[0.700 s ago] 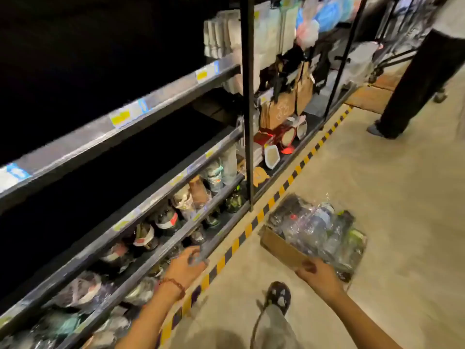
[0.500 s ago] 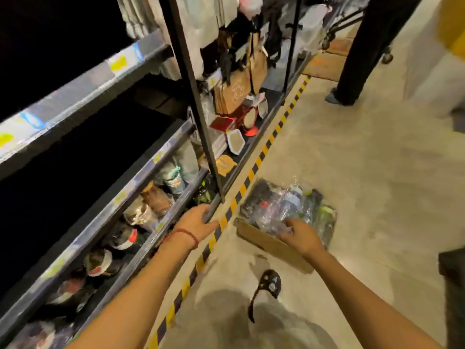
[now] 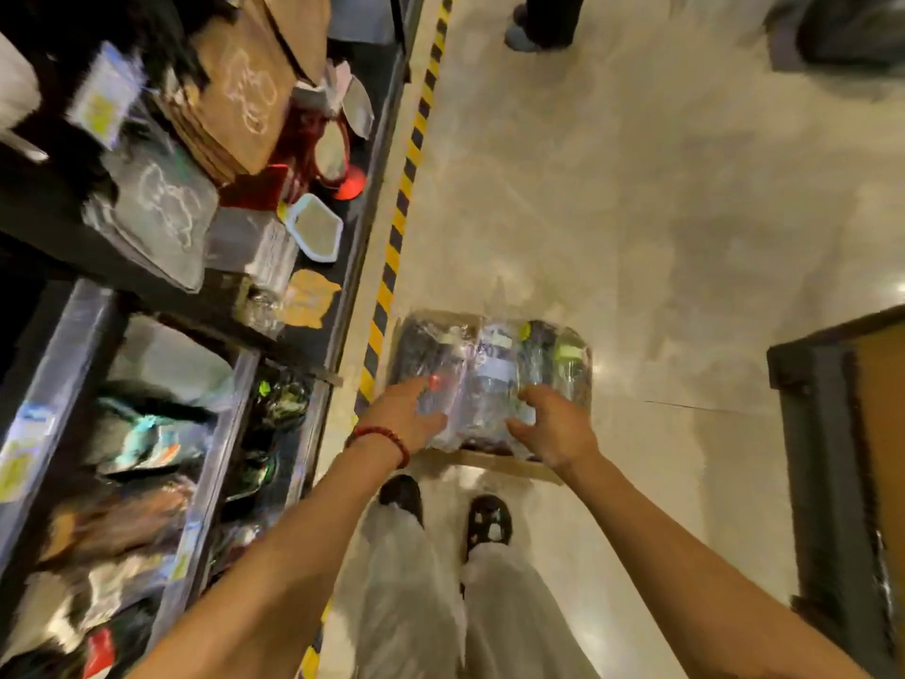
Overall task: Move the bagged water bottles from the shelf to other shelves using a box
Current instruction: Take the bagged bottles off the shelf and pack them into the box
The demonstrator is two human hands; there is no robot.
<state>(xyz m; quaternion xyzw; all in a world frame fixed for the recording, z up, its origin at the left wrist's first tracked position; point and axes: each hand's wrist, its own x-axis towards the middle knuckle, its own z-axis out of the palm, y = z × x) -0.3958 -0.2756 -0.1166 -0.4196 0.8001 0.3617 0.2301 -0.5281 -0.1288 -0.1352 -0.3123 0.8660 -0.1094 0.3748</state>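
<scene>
Dark metal shelving unit (image 3: 313,394) along left, lower tiers full of bagged goods, blurred; count unclear.

Brown cardboard box (image 3: 509,465), one, on floor between shelving and feet, loaded with clear-plastic bagged water bottles (image 3: 489,379); roughly four or five, blur prevents firm count. Likely heavy; film slick, crinkly. Better to grip box underneath than bags.

Left hand (image 3: 406,416), right hand (image 3: 556,426): fingers spread, resting on bags, nothing clasped.

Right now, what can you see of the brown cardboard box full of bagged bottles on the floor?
The brown cardboard box sits flat on the pale shiny floor, just right of the yellow-and-black striped line. It is shallow and open-topped; only its near edge shows. Clear plastic bags of water bottles fill it and rise above the rim. The left hand and right hand rest on the bags, above the near edge.
</scene>
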